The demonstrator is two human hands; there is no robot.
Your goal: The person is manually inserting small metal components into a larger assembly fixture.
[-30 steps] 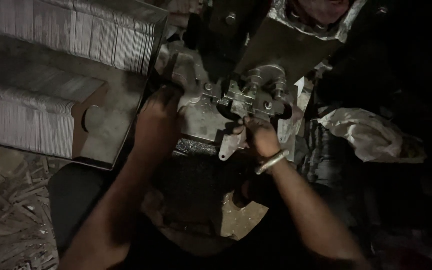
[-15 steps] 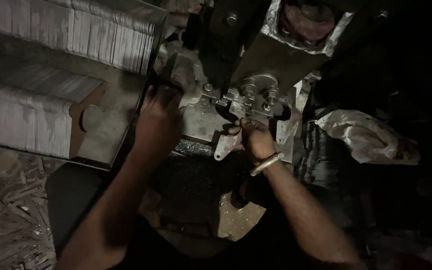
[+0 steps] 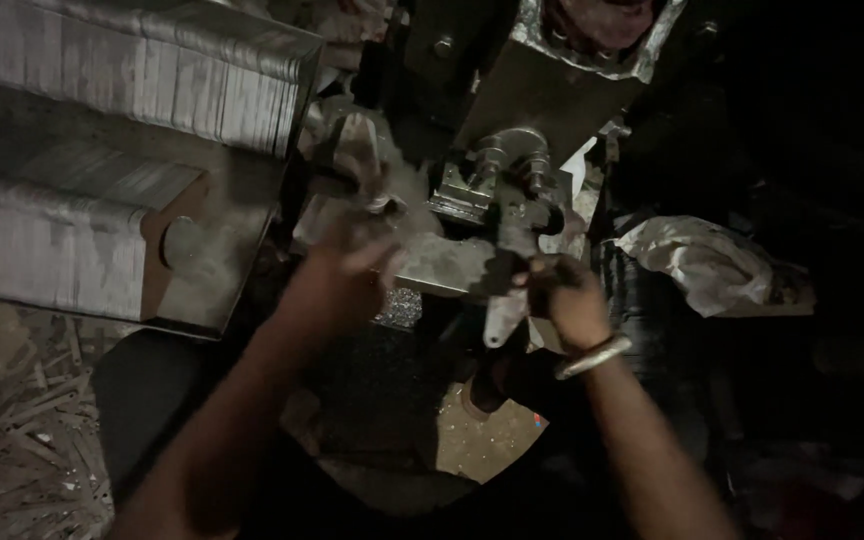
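A dark metal press machine (image 3: 512,190) with bolts and a clamp block fills the upper middle of the head view. My left hand (image 3: 337,285) is blurred and hovers just below a worn metal part (image 3: 362,165) on the machine's left side; its fingers look spread, with nothing seen in them. My right hand (image 3: 567,295), with a metal bangle (image 3: 592,355) on the wrist, is closed around a flat pale metal piece (image 3: 502,315) that hangs down below the clamp block. The machine's lower front is in deep shadow.
Stacks of thin metal sheets (image 3: 132,70) lie at the upper left, with another stack (image 3: 42,240) below them on a rusty tray (image 3: 207,270). Metal scrap strips (image 3: 12,450) cover the floor at the lower left. A crumpled white cloth (image 3: 702,260) sits to the right.
My left hand has pulled back from the machine's left side, towards me, and its fingers have spread. My right hand stays on the metal piece and has shifted slightly down.
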